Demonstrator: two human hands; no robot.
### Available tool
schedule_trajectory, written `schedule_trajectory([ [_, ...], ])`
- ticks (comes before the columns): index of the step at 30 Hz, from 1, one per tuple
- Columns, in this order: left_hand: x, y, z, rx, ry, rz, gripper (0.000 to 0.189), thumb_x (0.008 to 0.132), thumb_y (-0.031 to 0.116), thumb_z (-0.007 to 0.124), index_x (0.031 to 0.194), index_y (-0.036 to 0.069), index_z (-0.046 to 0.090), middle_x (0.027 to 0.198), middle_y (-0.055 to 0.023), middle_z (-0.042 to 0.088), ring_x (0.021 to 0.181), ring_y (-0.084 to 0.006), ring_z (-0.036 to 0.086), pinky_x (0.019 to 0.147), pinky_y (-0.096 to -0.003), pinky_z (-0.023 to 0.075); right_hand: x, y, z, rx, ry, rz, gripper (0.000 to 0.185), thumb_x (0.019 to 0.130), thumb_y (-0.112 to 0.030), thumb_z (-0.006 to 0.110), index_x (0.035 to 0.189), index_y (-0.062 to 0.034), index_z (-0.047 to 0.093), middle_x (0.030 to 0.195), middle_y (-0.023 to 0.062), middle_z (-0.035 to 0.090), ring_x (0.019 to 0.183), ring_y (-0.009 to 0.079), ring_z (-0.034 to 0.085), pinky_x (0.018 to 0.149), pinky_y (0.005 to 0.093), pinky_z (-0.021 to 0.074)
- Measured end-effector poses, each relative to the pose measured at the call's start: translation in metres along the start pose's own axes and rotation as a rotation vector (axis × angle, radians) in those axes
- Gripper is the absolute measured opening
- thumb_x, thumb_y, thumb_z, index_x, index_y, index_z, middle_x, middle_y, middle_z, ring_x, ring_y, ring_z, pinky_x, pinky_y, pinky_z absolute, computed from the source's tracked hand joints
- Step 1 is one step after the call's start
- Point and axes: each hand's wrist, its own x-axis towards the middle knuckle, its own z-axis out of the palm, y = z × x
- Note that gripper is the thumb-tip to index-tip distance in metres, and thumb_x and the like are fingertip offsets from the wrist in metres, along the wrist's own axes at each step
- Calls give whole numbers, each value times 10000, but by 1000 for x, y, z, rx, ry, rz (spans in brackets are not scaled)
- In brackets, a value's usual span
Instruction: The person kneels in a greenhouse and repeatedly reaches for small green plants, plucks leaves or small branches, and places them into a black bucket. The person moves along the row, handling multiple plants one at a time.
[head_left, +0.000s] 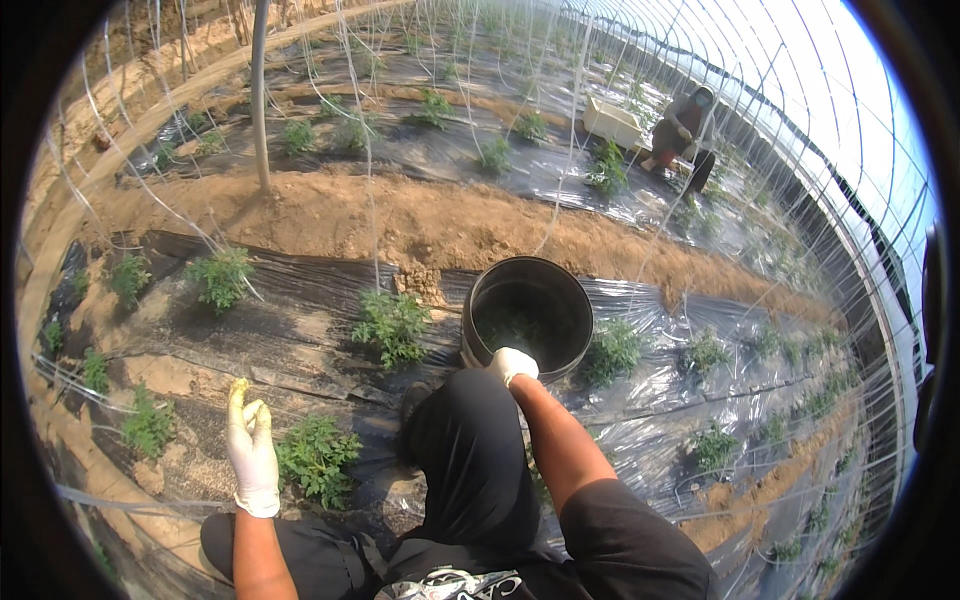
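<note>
My left hand (251, 450), in a white glove with yellow-green stained fingertips, is raised over the plastic-covered bed with its fingers apart and nothing in it. Just right of it grows a leafy green plant (320, 459), likely a young tomato. My right hand (514, 364), also gloved in white, is closed on the near rim of a dark bucket (480, 330). The fingers inside the rim are partly hidden. Some green plant material (514, 330) lies at the bottom of the bucket. Against the bucket's near side is my bent knee (471, 405).
Black plastic mulch (315, 330) covers planted rows, split by a bare soil ridge (420, 217). White strings (367, 165) hang from above, and a metal post (260, 105) stands at left. At back right a masked person (686, 131) crouches near a pale crate (611, 124).
</note>
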Motion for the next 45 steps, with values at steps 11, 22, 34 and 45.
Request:
schedule_trajectory([
  [11,-4,-3,-2,34,-1,22,574,1106,58,585,1644,-6,396,1631,-132,506,1291,-229,618,1125,-369,482,-1,0,-1,5,-14,-9,618,853,-572,784,1141,-27,823,1201,248,774,1181,381,749,984,438,582],
  [22,0,4,14,-19,1,-41,588,1092,25,585,1647,2,395,1618,-127,517,1281,-235,621,1118,-358,479,15,43,-10,1032,-16,-201,690,1050,-651,598,1292,-31,780,1222,134,803,1154,296,730,1008,381,537],
  [34,0,-1,0,20,22,-22,593,1089,30,591,1648,14,395,1651,-136,486,1307,-263,625,1129,-374,481,-30,64,-66,2002,-337,-437,1210,912,-980,301,1429,63,633,1522,277,606,1479,424,516,1249,503,345],
  [45,-4,-7,-7,55,36,-23,589,1083,4,590,1643,14,406,1630,-133,513,1288,-263,637,1113,-378,495,-105,15,-96,1715,-533,-1012,1412,726,-945,695,1704,-23,261,1710,291,338,1578,471,339,1295,562,273],
])
